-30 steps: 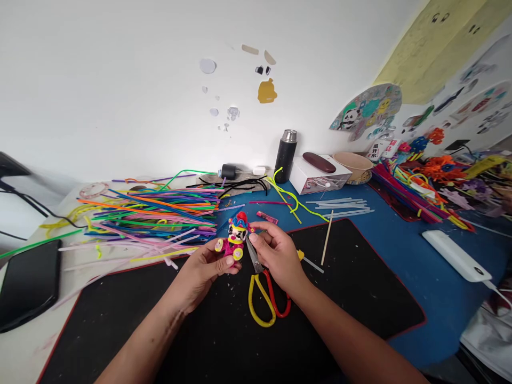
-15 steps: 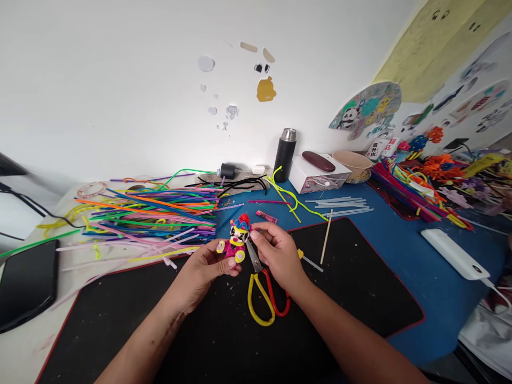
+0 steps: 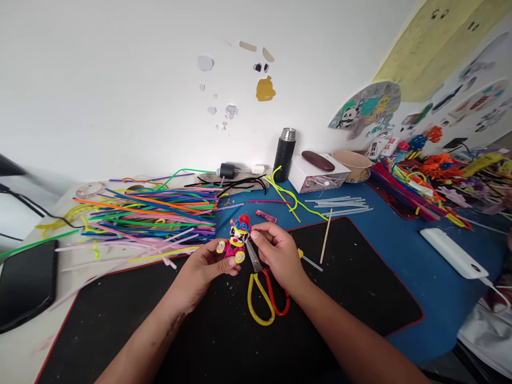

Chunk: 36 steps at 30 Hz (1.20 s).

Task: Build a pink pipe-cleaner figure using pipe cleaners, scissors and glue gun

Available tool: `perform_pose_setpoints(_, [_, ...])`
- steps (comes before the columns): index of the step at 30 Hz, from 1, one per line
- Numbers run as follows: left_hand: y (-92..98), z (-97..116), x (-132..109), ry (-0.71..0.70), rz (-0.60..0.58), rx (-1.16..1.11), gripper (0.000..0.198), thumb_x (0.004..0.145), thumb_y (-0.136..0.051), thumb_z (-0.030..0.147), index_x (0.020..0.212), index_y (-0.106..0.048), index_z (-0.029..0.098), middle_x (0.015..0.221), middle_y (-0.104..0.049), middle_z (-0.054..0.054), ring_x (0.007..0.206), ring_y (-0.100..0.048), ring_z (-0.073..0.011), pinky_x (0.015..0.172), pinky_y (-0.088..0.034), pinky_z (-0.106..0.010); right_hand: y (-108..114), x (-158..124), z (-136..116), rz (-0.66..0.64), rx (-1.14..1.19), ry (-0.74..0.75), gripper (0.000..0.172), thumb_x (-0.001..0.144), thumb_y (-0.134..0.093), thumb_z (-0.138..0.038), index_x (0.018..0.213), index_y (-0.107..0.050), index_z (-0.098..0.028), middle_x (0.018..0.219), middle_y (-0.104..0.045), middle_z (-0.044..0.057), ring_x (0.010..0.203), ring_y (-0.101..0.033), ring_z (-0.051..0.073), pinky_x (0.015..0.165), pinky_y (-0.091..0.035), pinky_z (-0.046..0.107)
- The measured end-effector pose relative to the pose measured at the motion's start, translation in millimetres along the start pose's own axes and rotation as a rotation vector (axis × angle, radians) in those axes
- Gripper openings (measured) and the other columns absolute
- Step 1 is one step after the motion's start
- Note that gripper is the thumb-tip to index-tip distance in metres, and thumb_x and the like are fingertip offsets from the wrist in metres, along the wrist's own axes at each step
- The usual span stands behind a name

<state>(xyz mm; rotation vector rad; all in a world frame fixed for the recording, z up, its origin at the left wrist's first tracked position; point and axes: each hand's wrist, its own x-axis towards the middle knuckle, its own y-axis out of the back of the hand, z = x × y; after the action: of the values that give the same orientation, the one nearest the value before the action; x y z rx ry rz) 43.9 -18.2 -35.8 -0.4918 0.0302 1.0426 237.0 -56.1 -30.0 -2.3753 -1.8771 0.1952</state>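
A small clown doll (image 3: 237,240), with a white face, a blue and red hat, a pink body and yellow-rimmed round feet, faces me above the black mat. My left hand (image 3: 208,262) is closed around its lower body, thumb in front. At the right edge of the hat, my right hand (image 3: 276,253) pinches with thumb and forefinger; the exact bit between the fingertips is hidden. Scissors (image 3: 262,293) with one yellow and one red handle lie on the mat below, blades pointing up behind the doll and partly covered by my right hand.
Many coloured pipe cleaners (image 3: 156,213) spread at the left. A wooden stick (image 3: 326,237) and a glue stick (image 3: 312,263) lie right of my hands. Behind stand a black thermos (image 3: 285,154), a white box (image 3: 320,173) and a bowl (image 3: 352,164). A phone (image 3: 28,285) lies far left.
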Motion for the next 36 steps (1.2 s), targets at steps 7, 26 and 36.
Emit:
perform_pose_setpoints(7, [3.0,-2.3,-0.7,-0.001,-0.006,0.027,0.036,0.07,-0.102,0.039,0.089,-0.08,0.018,0.082,-0.076,-0.001,0.072,-0.071,-0.0144,0.069,-0.061,-0.024,0.7,0.4,1.3,0.0,0.002,0.004,0.036,0.086,-0.083,-0.054,0.094,-0.073,-0.02,0.056,-0.04,-0.01,0.045,-0.03,0.008,0.044,-0.024,0.025])
perform_pose_setpoints(26, [2.4,-0.9,0.4,0.019,0.028,0.064,0.039,0.066,-0.103,0.042,0.086,-0.08,0.018,0.082,-0.076,-0.003,0.071,-0.071,-0.016,0.069,-0.063,-0.027,2.6,1.1,-0.4,-0.009,-0.032,-0.011,0.038,0.087,-0.083,-0.058,0.093,-0.074,-0.021,0.056,-0.041,-0.009,0.046,-0.032,0.009,0.045,-0.025,0.026])
perform_pose_setpoints(36, [3.9,-1.4,-0.6,0.011,0.01,0.086,0.036,0.07,-0.101,0.042,0.087,-0.08,0.018,0.084,-0.075,-0.003,0.072,-0.071,-0.0158,0.07,-0.063,-0.027,1.5,0.4,-1.8,-0.015,-0.016,-0.019,0.037,0.085,-0.084,-0.057,0.091,-0.074,-0.022,0.056,-0.041,-0.009,0.047,-0.03,0.009,0.045,-0.023,0.026])
